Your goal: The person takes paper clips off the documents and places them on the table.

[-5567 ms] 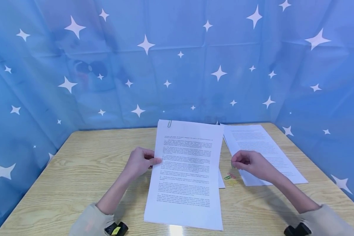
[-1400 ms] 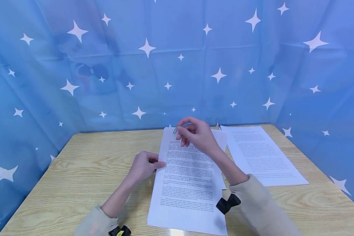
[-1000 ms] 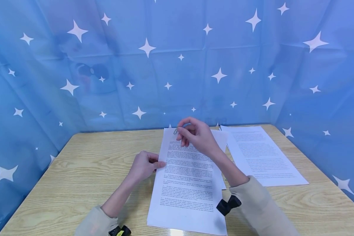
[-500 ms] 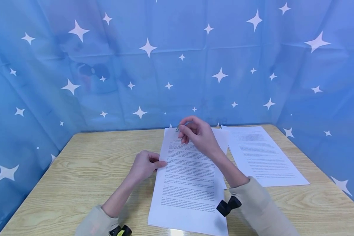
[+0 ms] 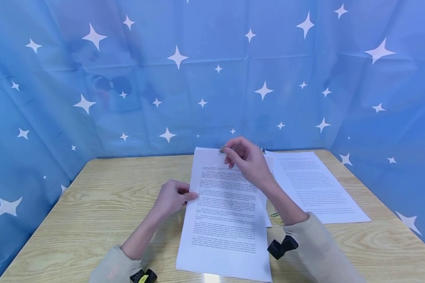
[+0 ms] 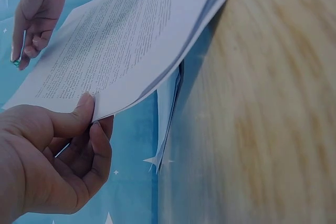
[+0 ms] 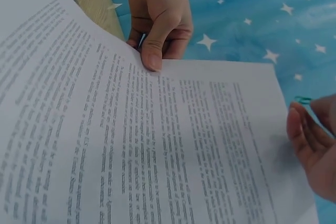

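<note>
My left hand (image 5: 173, 198) pinches the left edge of a stack of printed sheets (image 5: 226, 236), thumb on top and fingers beneath. In the left wrist view, the stack bows up off the wooden table. At the top edge of the stack, my right hand (image 5: 246, 159) pinches a small green paper clip (image 7: 303, 100) between thumb and fingertips. The right wrist view has the clip just beyond the paper's edge, against the curtain. The sheets' top left corner (image 5: 199, 151) carries no clip in the head view.
Several loose paper clips (image 5: 277, 218), green and yellow, lie right of the stack, partly hidden by the right forearm. Another pile of printed sheets (image 5: 318, 188) lies at the back right of the wooden table (image 5: 92, 204). A blue starry curtain (image 5: 212, 78) hangs behind.
The green clip at the stack's top left has come off with my right hand, which has shifted slightly right and up. My left hand keeps its hold; the stack's top has risen slightly.
</note>
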`<state>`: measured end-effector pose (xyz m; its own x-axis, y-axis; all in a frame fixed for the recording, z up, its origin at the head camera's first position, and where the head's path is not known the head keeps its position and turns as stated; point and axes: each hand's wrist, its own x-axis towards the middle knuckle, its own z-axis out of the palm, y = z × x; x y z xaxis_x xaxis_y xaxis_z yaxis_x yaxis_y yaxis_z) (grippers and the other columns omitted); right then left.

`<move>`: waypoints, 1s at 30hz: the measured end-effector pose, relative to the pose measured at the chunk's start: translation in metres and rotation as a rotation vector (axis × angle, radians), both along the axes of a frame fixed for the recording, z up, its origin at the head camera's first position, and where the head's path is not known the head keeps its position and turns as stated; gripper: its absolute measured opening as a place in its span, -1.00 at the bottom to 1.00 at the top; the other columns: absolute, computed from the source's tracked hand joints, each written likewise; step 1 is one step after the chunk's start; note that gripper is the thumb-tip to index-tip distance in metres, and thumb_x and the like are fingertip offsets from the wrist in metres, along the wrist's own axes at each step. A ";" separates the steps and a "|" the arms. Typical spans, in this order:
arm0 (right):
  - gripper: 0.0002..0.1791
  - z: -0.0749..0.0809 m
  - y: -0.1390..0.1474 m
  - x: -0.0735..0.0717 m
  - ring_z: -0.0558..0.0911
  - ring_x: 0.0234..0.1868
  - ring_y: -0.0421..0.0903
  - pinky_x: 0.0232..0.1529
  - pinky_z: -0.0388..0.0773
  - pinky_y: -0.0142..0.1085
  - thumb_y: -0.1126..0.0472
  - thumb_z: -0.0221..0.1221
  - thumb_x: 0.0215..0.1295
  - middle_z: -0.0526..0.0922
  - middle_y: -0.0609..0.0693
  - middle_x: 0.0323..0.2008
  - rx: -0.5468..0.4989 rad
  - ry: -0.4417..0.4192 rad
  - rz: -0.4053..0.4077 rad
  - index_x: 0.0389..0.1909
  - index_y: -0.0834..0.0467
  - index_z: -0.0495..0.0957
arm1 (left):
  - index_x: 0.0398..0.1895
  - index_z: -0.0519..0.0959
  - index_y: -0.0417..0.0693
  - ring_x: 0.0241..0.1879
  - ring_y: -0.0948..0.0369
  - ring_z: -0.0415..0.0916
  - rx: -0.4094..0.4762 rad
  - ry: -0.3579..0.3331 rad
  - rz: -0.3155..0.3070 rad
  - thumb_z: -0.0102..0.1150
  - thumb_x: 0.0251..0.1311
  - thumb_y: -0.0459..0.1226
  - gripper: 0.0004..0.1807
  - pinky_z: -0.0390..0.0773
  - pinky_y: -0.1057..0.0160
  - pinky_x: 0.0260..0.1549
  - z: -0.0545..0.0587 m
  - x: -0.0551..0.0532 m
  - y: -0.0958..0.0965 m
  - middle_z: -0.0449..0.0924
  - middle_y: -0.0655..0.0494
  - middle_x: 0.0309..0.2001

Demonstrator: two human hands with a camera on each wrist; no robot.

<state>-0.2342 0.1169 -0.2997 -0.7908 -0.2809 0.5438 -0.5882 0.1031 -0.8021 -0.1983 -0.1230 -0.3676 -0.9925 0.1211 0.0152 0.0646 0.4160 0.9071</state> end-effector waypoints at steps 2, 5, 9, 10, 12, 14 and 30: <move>-0.90 -0.001 0.004 0.000 0.60 -0.47 0.02 -0.39 0.57 -0.29 0.33 0.18 0.45 0.68 0.20 -0.34 -0.004 -0.008 0.003 -0.10 0.28 0.57 | -0.33 0.78 -0.19 -0.49 0.15 0.51 -0.001 -0.004 0.007 0.37 0.20 -0.43 -0.96 0.45 0.26 -0.47 0.000 0.000 0.000 0.69 0.06 -0.48; -0.90 -0.004 0.010 0.001 0.62 -0.44 0.02 -0.39 0.58 -0.30 0.38 0.19 0.43 0.70 0.23 -0.27 -0.011 -0.023 0.005 -0.11 0.32 0.56 | -0.34 0.77 -0.19 -0.48 0.17 0.52 -0.001 -0.009 0.020 0.37 0.20 -0.43 -0.96 0.47 0.25 -0.46 0.001 0.000 0.000 0.69 0.06 -0.48; -0.89 -0.009 0.021 0.001 0.63 -0.42 0.03 -0.38 0.59 -0.31 0.40 0.20 0.41 0.69 0.26 -0.27 0.006 -0.038 -0.011 -0.11 0.35 0.55 | -0.34 0.77 -0.21 -0.47 0.17 0.53 0.000 -0.013 0.032 0.37 0.21 -0.42 -0.97 0.48 0.25 -0.44 0.002 -0.001 -0.001 0.69 0.06 -0.48; -0.89 -0.010 0.024 0.001 0.63 -0.42 0.03 -0.38 0.59 -0.31 0.40 0.20 0.41 0.69 0.26 -0.28 0.013 -0.044 -0.017 -0.11 0.35 0.56 | -0.34 0.77 -0.21 -0.47 0.17 0.54 0.000 -0.013 0.032 0.37 0.21 -0.42 -0.97 0.49 0.24 -0.43 0.002 -0.001 -0.001 0.69 0.06 -0.48; -0.88 -0.012 0.030 0.002 0.63 -0.41 0.01 -0.36 0.59 -0.30 0.39 0.20 0.42 0.69 0.24 -0.28 0.033 -0.055 -0.032 -0.11 0.35 0.56 | -0.35 0.77 -0.22 -0.46 0.18 0.54 0.003 -0.015 0.032 0.36 0.22 -0.42 -0.96 0.51 0.23 -0.42 0.002 -0.002 -0.001 0.69 0.06 -0.48; -0.88 -0.014 0.036 0.004 0.64 -0.42 -0.02 -0.36 0.60 -0.30 0.39 0.20 0.41 0.68 0.24 -0.29 0.047 -0.064 -0.039 -0.11 0.34 0.56 | -0.35 0.77 -0.22 -0.46 0.19 0.54 0.006 -0.015 0.032 0.36 0.21 -0.42 -0.96 0.52 0.22 -0.42 0.002 -0.002 -0.002 0.69 0.06 -0.48; -0.88 -0.033 0.084 0.014 0.71 -0.40 -0.05 -0.30 0.66 -0.24 0.40 0.23 0.38 0.68 0.23 -0.33 0.164 -0.100 -0.085 -0.11 0.33 0.57 | -0.31 0.78 -0.21 -0.47 0.17 0.52 -0.010 -0.007 0.034 0.37 0.21 -0.41 -0.96 0.44 0.25 -0.46 0.001 -0.003 -0.005 0.70 0.07 -0.46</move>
